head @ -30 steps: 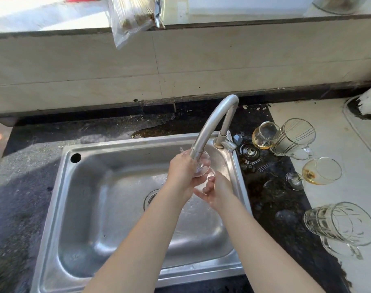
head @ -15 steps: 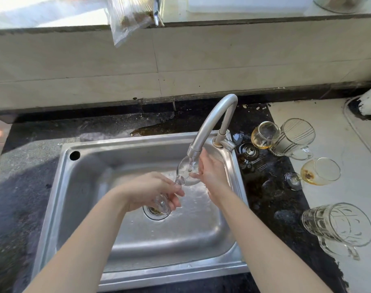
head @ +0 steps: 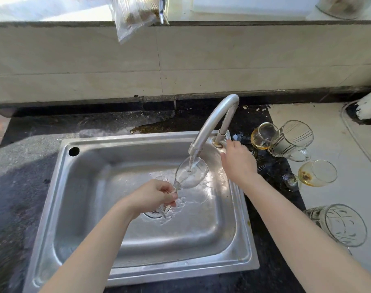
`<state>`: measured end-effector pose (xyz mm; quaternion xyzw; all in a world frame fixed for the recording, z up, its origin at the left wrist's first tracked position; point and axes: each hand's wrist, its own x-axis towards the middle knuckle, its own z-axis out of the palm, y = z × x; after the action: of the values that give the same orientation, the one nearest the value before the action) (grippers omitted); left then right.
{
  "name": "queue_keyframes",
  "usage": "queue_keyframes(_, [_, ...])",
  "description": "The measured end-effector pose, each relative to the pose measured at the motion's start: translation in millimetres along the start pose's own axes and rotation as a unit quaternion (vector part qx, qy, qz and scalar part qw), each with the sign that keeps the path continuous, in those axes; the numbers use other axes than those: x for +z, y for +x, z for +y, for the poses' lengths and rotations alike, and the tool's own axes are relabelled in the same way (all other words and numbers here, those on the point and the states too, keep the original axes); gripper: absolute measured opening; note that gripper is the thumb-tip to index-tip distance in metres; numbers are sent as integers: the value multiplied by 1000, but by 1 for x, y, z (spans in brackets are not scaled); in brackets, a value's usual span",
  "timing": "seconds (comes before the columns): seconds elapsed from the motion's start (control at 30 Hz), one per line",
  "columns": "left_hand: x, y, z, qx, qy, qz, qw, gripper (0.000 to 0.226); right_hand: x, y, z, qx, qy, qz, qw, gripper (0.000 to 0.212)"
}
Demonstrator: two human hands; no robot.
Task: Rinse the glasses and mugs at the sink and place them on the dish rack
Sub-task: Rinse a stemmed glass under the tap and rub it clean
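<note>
Looking down in the head view, a rectangular stainless-steel sink is seen set into a dark speckled stone counter. A curved brushed-metal tap is mounted at the basin's two o'clock corner, and water is being run from its spout into a clear stemmed wine glass. This glass is held tilted over the basin, with its mouth turned up towards one o'clock directly under the spout. Its stem is pinched between the thumb and curled fingers of the left hand, which is placed above the round drain, at seven o'clock of the glass bowl. The right hand is laid against the tap's base, at three o'clock of the spout, with its fingertips at the small lever; whether the lever is gripped or merely touched cannot be told.

At three o'clock of the sink, four more pieces are laid on their sides. A stemmed glass with amber residue is touched by a clear ribbed glass mug. A second amber-stained stemmed glass is set at five o'clock of that mug, and a large patterned glass mug is nearest the camera. At twelve o'clock, a clear plastic bag is hung over the tiled ledge.
</note>
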<state>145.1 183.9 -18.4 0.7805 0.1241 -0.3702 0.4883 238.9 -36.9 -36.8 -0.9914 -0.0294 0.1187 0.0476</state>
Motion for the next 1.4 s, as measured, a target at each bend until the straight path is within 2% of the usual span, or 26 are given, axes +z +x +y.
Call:
queue_keyframes(0.17, [2,3,1,-3,12,18,1000,22,-8,6,0,-30,-54,-6,998,32])
queue_keyframes(0.33, [3,5,2,-6,-10,28,1000,21,-21,20,3,30,26,-31,999,20])
queue_keyframes(0.5, [5,2,6,-19,-11,50,998,18,-23,21,2,28,6,-42,999,27])
queue_keyframes(0.57, [5,-1,7,-25,-6,60,998,18,-24,10,1,17,-9,-21,1000,33])
queue_keyframes(0.67, [6,-5,13,-47,13,73,996,19,-19,-20,-5,-74,9,84,994,42])
queue_keyframes(0.7, [8,-5,17,-58,28,83,994,18,-16,-32,-9,-121,21,92,988,48])
queue_keyframes(0.77, [13,-8,27,-75,86,109,988,17,-9,-52,-20,-209,22,42,977,72])
queue_keyframes(0.83, [20,-15,41,-79,122,116,983,18,-1,-63,-29,-262,-34,-16,964,89])
queue_keyframes(0.9, [26,-23,53,-75,114,100,986,19,8,-66,-31,-279,-73,-29,957,88])
queue_keyframes(0.97, [29,-33,61,-65,100,104,987,21,13,-68,-30,-284,-75,3,956,74])
queue_keyframes(1.03, [28,-43,66,-42,82,119,989,29,17,-70,-28,-286,-45,16,957,68])
queue_keyframes(1.2, [18,-71,68,37,-100,100,989,32,19,-85,-18,-245,135,-63,958,74])
queue_keyframes(1.3, [16,-77,61,110,-81,93,986,29,11,-96,-17,-232,216,-80,945,72])
queue_keyframes(1.4, [16,-79,62,139,-69,116,981,27,7,-110,-23,-194,273,-89,938,71])
